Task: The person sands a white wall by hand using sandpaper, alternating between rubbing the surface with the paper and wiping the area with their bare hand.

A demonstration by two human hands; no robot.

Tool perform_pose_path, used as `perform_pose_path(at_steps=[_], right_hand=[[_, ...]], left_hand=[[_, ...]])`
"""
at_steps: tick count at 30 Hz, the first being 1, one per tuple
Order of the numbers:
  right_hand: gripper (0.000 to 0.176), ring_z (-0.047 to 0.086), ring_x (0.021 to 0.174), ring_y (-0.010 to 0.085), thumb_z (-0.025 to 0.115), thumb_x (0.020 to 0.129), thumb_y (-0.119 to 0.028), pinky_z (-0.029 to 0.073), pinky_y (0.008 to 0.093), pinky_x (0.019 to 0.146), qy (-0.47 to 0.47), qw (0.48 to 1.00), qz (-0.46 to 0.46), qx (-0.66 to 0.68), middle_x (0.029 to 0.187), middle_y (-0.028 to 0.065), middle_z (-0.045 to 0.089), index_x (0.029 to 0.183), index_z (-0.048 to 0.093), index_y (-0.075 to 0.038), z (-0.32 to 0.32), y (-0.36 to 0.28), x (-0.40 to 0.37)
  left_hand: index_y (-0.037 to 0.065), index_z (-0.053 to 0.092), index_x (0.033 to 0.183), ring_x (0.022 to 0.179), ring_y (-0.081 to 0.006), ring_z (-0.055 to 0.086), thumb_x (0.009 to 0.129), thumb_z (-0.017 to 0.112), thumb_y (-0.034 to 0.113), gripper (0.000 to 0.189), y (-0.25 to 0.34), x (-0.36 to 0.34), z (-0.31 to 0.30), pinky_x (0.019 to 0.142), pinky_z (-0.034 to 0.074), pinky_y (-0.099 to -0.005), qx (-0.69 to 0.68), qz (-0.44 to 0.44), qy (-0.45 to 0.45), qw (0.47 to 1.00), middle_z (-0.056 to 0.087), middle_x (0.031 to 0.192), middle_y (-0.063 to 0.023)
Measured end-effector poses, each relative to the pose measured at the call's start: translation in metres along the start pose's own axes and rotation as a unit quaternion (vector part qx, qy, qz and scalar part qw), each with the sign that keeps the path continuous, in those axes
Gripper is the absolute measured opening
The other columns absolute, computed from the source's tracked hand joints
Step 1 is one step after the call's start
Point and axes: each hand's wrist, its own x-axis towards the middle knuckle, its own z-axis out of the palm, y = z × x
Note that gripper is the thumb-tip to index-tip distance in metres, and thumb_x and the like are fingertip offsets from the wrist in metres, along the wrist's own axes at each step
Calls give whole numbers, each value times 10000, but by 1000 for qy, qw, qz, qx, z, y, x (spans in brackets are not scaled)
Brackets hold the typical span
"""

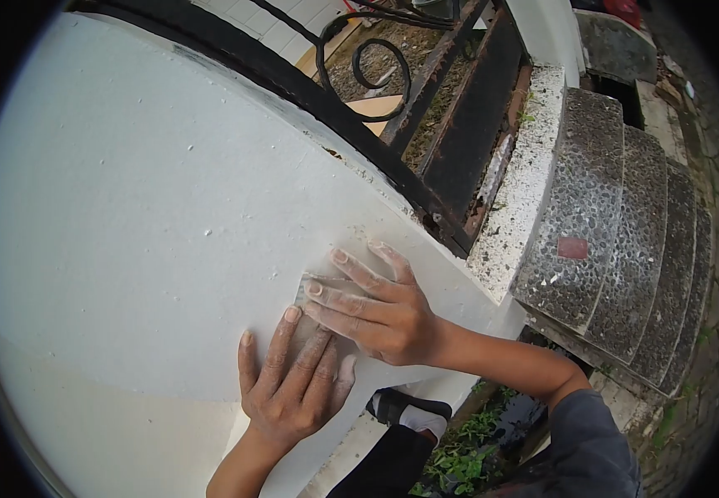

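Observation:
Both dusty hands lie flat against a white wall (152, 207). My left hand (293, 390) has its fingers stretched and slightly apart, the fingertips touching a thin greyish sheet (301, 290) that looks like sandpaper. Above and to the right, my right hand (384, 319) presses with outstretched fingers over the same sheet. Most of the sheet is hidden under the fingers; only an upper corner and edge show. Pale powder coats the fingers of both hands.
A black metal fence (393, 166) with a curled bar runs above the wall. Pebbled steps (592, 224) bearing a reddish block (573, 247) stand at the right. Below are a shoed foot (413, 411) and green plants (463, 456) by a narrow gutter.

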Motion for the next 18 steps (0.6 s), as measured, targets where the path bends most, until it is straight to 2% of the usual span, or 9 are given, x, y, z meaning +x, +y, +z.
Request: perform_pose_path(at_steps=[1,4,5,8,10,11,14,16,18], right_hand=[[290,457,1264,279,519,823,-40,194,507,1047,3,1000,-26,5,1161,106,633,1079,653,-68,0,1,-1],[320,421,1292,282,497,879,-119,145,519,1078,71,987,113,-94,1244,18,592,1165,624,-186,-14,34,8],[315,420,1293,278,506,871,-118,144,519,1080,76,989,97,-85,1241,14,594,1150,632,-191,-12,22,9],[338,398,1303,323,506,845,-55,154,500,1056,-21,999,-19,-23,1244,47,592,1151,629,-126,-5,12,-2],[316,410,1302,274,514,852,-110,140,518,1079,87,986,94,-104,1237,17,597,1135,635,-181,-16,33,12],[308,414,1299,276,523,844,-106,141,514,1076,98,986,97,-95,1217,20,609,1121,639,-173,-13,28,14],[346,409,1297,313,526,814,-27,150,504,1058,-18,1000,-16,-20,1209,47,612,1130,634,-119,-7,10,-4],[320,426,1289,288,531,819,-62,154,519,1073,86,987,87,-105,1212,15,612,1102,650,-154,-19,35,10],[326,420,1291,299,527,817,-50,151,512,1072,69,992,75,-72,1208,25,613,1102,653,-147,-12,25,7]], left_hand=[[130,689,805,1144,-270,558,737,691,247,135,0,1,0,1093,180,-524,-9,0,3,1000,693,991,2],[104,669,834,1135,-290,558,700,715,187,164,2,0,-3,1090,203,-526,-28,-6,4,1000,685,989,-16],[105,668,835,1132,-288,559,701,715,187,164,3,0,-3,1090,205,-526,-27,-9,4,1000,686,988,-16],[105,662,838,1130,-284,560,702,714,186,167,1,1,-3,1089,208,-527,-30,-3,9,999,686,983,-20],[105,660,838,1130,-282,560,702,714,185,167,2,-1,-3,1089,209,-528,-34,-3,10,999,687,980,-21],[104,659,836,1130,-281,561,702,713,185,166,2,-1,-3,1089,209,-528,-34,-5,10,999,687,978,-22],[104,656,831,1127,-284,562,702,711,182,160,1,1,-3,1089,210,-529,-33,-5,12,999,687,974,-21],[105,654,826,1125,-286,563,701,709,179,155,2,0,-2,1088,210,-531,-35,-5,12,999,687,972,-22],[107,652,820,1124,-289,563,701,708,177,149,3,1,-3,1088,210,-532,-31,-5,11,999,687,970,-23]])
